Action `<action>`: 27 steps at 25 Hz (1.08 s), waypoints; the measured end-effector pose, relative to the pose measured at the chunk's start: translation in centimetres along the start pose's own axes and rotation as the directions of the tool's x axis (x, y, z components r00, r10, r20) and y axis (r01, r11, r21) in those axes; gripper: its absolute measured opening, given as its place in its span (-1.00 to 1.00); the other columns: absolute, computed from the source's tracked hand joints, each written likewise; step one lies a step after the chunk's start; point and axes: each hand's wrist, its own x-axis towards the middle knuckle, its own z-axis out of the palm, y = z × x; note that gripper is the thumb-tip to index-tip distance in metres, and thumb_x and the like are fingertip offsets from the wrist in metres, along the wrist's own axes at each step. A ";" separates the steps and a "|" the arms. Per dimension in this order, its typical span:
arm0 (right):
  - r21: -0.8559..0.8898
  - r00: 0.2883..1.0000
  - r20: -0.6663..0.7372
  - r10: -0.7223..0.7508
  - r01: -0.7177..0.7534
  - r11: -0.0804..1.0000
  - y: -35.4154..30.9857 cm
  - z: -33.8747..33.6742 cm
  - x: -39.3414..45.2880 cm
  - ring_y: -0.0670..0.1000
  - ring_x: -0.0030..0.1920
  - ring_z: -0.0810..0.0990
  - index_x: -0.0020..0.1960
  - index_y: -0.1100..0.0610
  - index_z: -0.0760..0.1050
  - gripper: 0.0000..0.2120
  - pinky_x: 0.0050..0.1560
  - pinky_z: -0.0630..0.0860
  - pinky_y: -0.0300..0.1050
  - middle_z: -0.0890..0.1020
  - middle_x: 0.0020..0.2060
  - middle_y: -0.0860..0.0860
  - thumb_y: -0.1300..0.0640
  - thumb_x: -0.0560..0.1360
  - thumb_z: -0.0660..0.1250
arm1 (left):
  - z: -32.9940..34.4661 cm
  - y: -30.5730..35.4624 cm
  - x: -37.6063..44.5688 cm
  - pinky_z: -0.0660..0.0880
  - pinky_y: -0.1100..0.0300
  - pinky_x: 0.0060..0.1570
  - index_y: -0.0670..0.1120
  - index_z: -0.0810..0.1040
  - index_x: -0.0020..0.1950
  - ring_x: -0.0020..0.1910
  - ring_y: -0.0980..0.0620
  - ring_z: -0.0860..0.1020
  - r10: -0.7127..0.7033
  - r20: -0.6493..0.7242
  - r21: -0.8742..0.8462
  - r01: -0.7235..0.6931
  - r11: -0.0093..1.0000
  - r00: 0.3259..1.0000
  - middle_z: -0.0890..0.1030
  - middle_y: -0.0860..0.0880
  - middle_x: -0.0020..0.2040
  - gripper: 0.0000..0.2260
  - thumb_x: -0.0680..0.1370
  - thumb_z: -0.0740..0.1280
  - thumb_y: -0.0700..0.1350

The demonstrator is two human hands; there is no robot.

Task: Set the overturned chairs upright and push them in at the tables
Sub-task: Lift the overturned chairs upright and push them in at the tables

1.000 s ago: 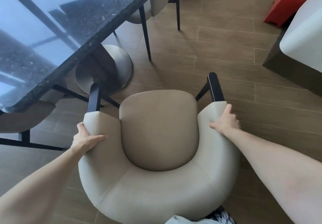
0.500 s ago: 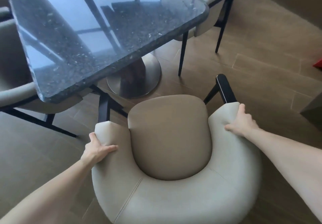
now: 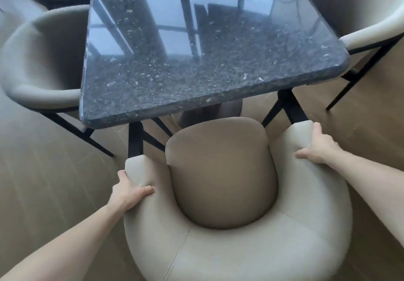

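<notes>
Ahead of both hands, the dark stone table (image 3: 196,61) is overhanging the black front ends of the chair (image 3: 229,248) arms. The left hand (image 3: 129,193) and right hand (image 3: 321,147) are gripping those padded arms. Outward of the left hand, a bare strip of wood floor (image 3: 43,193) is lying open up to the left neighbouring chair (image 3: 37,61). Beyond the right hand, another chair (image 3: 376,31) is standing at the table's far corner, with open floor between.
</notes>
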 end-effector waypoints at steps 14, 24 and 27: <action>-0.106 0.995 -0.074 -0.065 0.057 0.993 -7.3 -5.5 12.6 0.34 0.24 0.52 0.49 0.27 0.16 0.07 0.17 0.52 0.11 0.50 0.24 0.34 -0.18 0.24 0.61 | -0.3 8.7 7.2 0.47 -0.04 0.14 -0.02 0.15 0.50 0.25 -0.27 0.52 -0.049 -0.141 -0.081 0.038 0.996 0.989 0.52 -0.21 0.31 -0.05 0.26 0.57 0.18; -0.038 0.979 -0.166 -0.116 0.111 0.993 -6.0 -4.8 11.9 0.35 0.20 0.53 0.48 0.15 0.15 0.01 0.13 0.54 0.14 0.52 0.21 0.32 -0.15 0.25 0.60 | 0.0 8.5 6.5 0.45 0.02 0.12 -0.02 0.15 0.52 0.28 -0.23 0.50 -0.019 -0.161 -0.227 -0.019 0.974 0.987 0.51 -0.17 0.32 -0.03 0.26 0.61 0.11; -0.051 0.985 -0.151 -0.083 0.076 0.996 -4.9 -4.9 12.3 0.36 0.26 0.49 0.49 0.23 0.14 0.02 0.20 0.51 0.17 0.49 0.27 0.34 -0.11 0.26 0.61 | 0.5 9.0 6.6 0.45 0.02 0.14 -0.03 0.15 0.53 0.29 -0.22 0.49 -0.001 -0.157 -0.214 -0.033 0.976 0.988 0.50 -0.16 0.34 -0.01 0.26 0.63 0.10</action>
